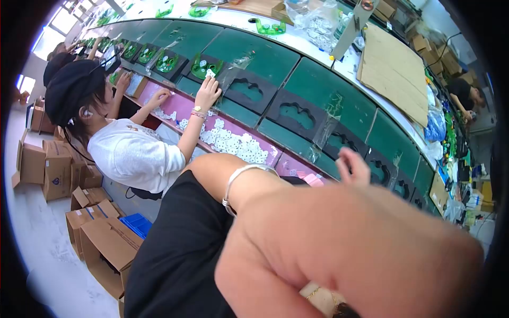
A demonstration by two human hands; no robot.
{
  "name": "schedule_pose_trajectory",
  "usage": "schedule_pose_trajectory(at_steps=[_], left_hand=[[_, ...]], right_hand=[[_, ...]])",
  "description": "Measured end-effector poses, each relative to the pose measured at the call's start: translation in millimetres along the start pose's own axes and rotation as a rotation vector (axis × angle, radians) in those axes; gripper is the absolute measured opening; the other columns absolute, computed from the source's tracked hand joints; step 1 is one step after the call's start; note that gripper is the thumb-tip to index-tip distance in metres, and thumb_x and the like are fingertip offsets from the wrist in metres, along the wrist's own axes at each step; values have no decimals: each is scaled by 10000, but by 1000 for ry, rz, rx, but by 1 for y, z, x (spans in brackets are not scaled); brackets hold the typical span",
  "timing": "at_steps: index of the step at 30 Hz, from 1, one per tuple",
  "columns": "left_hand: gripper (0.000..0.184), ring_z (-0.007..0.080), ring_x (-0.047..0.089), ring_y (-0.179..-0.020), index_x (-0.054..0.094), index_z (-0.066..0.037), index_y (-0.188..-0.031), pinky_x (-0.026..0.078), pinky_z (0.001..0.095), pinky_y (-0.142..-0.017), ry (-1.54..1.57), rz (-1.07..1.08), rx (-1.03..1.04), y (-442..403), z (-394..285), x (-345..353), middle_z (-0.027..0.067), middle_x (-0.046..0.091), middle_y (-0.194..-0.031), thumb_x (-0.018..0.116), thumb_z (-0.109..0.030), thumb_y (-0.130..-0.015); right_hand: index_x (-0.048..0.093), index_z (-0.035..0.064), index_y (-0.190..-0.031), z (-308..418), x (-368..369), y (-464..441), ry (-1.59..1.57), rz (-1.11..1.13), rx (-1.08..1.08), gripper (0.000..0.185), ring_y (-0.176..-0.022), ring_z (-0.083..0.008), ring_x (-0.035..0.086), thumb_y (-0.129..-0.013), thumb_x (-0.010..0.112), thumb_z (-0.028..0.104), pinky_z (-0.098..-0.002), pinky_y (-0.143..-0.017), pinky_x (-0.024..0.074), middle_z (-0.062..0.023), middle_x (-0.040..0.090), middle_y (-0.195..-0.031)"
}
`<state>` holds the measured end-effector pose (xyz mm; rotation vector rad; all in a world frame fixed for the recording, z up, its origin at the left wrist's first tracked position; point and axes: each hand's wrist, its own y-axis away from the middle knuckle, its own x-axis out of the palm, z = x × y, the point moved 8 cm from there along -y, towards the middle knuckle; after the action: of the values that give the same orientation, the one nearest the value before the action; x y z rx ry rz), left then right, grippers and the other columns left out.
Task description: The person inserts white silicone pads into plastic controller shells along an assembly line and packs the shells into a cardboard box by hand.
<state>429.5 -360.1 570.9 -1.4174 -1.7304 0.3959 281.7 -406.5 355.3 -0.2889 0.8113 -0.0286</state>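
My left hand [350, 238] fills the lower right, very close to the camera and blurred. A pale bangle [229, 193] circles its wrist. Its fingers are smeared or hidden, so what they hold, if anything, does not show. Beyond it, partly covered by that arm, my right hand [354, 167] rises near the conveyor's edge. Its fingers are loosely bent and slightly apart, with nothing visible in them. Closest to it are a black foam tray [324, 139] with a shaped cutout and some pink pieces [313, 179] on the pink ledge.
A co-worker [127, 148] at the left holds a white part [210, 73] over a tray with a green transparent shell [200, 65]. Many white parts [233, 142] lie on the pink ledge. The green conveyor [265, 47] carries several black trays. Cardboard boxes [108, 238] stand on the floor.
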Motion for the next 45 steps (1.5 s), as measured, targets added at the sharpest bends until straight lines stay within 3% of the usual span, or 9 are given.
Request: schedule_pose_trajectory(at_steps=[4, 5, 12, 24, 38, 42, 43, 44, 45], left_hand=[[221, 245, 535, -830, 547, 22, -877, 432, 367, -702, -298, -75, -41, 13, -34, -3, 157, 555, -911, 479, -189, -868], [223, 244, 534, -829, 545, 21, -876, 431, 366, -698, -382, -87, -48, 13, -47, -5, 156, 555, -911, 476, -191, -869], [236, 235, 526, -819, 537, 11, -871, 431, 363, -672, -679, -36, 110, -44, -98, 24, 150, 549, -916, 457, -210, -881], [260, 220, 512, -802, 524, -6, -863, 430, 357, -628, -741, 35, 134, -70, -87, 73, 139, 541, -924, 423, -243, -900], [292, 203, 496, -782, 508, -26, -854, 429, 350, -576, -1195, -263, 591, -67, -110, 124, 126, 530, -933, 384, -281, -923], [291, 225, 513, -797, 501, -24, -852, 445, 372, -607, -1011, -181, 286, -86, -75, 122, 131, 525, -946, 367, -270, -931], [288, 229, 514, -803, 503, -25, -861, 447, 372, -612, -973, -157, 252, -87, -71, 123, 130, 523, -957, 367, -269, -931], [285, 233, 514, -809, 505, -25, -871, 448, 372, -617, -945, -136, 228, -87, -67, 125, 129, 520, -967, 368, -267, -932], [282, 236, 515, -814, 506, -25, -881, 449, 373, -622, -927, -110, 213, -87, -65, 127, 129, 518, -978, 368, -265, -932]], right_hand=[[522, -32, -1090, 119, -131, -28, -144, -421, -420, 416, -788, -188, 593, -715, 644, 100, -304, -757, 458, -115, 595, -966], [497, -61, -1113, 141, -160, -29, -245, -422, -482, 545, -787, -211, 593, -670, 686, 194, -309, -776, 452, -155, 576, -1018], [463, -20, -1149, 223, -230, -15, -374, -360, -957, 554, -828, -223, 534, -697, 663, 232, -325, -780, 426, -149, 519, -1065], [406, 50, -1210, 265, -284, 19, -325, -307, -1223, 570, -899, -244, 432, -745, 622, 298, -351, -787, 381, -137, 422, -1147], [338, 132, -1282, 237, -325, 44, -548, -379, -1374, 589, -982, -267, 314, -800, 574, 375, -383, -796, 328, -124, 308, -1241], [319, 155, -1302, 230, -307, 24, -596, -148, -1350, 595, -1006, -274, 280, -816, 561, 397, -392, -799, 313, -120, 275, -1269], [314, 161, -1308, 230, -295, 17, -583, 2, -1337, 596, -1012, -276, 271, -820, 557, 403, -394, -799, 309, -119, 267, -1275], [249, 198, -1353, 233, -283, 10, -621, 371, -1269, 602, -1177, -298, 169, -848, 537, 353, -444, -920, 266, -102, 163, -1372], [248, 193, -1353, 233, -274, 4, -590, 494, -1207, 600, -1182, -299, 169, -850, 532, 355, -444, -925, 263, -106, 163, -1373]])
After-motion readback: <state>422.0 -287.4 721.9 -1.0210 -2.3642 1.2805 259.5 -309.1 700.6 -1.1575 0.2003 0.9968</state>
